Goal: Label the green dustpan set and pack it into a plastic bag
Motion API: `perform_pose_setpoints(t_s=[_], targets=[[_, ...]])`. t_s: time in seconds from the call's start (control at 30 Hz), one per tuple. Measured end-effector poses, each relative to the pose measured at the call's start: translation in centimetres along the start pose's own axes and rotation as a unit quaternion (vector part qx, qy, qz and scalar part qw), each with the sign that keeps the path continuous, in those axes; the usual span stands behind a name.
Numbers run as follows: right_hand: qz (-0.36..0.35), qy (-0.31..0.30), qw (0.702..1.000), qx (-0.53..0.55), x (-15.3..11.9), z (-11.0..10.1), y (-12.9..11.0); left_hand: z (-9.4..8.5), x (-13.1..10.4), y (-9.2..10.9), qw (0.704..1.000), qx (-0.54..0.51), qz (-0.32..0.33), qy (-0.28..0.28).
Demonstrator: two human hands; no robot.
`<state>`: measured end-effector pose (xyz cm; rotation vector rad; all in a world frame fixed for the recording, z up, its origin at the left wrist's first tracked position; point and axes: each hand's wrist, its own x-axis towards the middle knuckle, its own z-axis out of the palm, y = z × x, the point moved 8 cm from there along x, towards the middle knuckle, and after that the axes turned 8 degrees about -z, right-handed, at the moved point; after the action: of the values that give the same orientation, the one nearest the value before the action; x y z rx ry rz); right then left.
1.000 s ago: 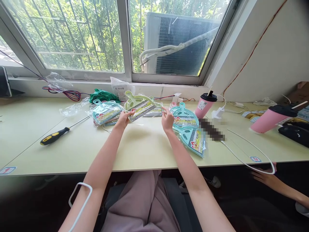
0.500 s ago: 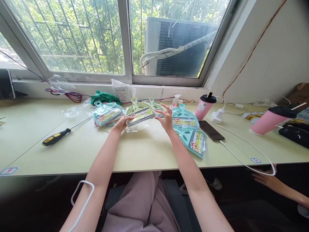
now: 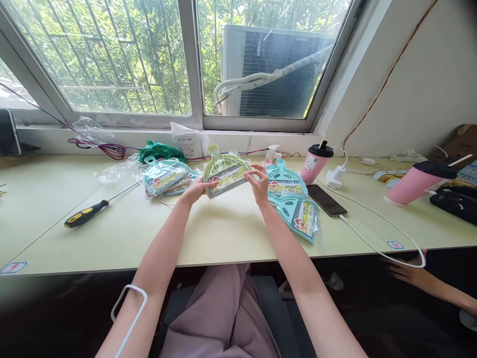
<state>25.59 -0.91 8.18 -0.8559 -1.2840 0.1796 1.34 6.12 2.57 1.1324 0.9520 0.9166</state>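
Note:
A light green dustpan-and-brush set [image 3: 225,171] in clear plastic is held tilted above the table, its handle pointing up and its printed label facing me. My left hand [image 3: 196,191] grips its lower left edge, thumb on the front. At the opposite edge, the fingers of my right hand [image 3: 258,183] pinch the set. To the left lies a pile of wrapped blue-green dustpan sets [image 3: 166,175]. Close by on the right, a turquoise set [image 3: 283,179] lies beside another turquoise set [image 3: 297,215]. What lies behind the held set is mostly hidden.
A screwdriver [image 3: 87,214] lies at left. To the right are a phone [image 3: 326,200] with a white cable, a pink cup [image 3: 316,163] and another pink cup [image 3: 419,184]. Another person's hand [image 3: 408,271] shows below the table edge. Green plastic [image 3: 160,151] sits near the window.
My right hand has closed onto the right edge of the green set. The set has moved slightly right and up in my left hand. A second green set behind it no longer shows clearly.

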Motion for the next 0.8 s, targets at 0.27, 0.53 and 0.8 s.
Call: perform_pose_setpoints(t_s=[0.27, 0.53, 0.8], targets=[[-0.011, 0.093, 0.990, -0.108, -0.6, -1.5, -0.5, 3.1, -0.5, 0.3, 0.997, 0.026, 0.047, -0.047], [0.133, -0.001, 0.991, 0.018, -0.7, 0.0, 3.0, 2.2, -0.4, 0.1, 0.998, 0.044, 0.033, -0.029], [0.342, -0.088, 0.914, 0.198, -2.6, 2.6, 7.9, 1.9, -0.2, -0.2, 0.995, 0.081, 0.020, -0.046]])
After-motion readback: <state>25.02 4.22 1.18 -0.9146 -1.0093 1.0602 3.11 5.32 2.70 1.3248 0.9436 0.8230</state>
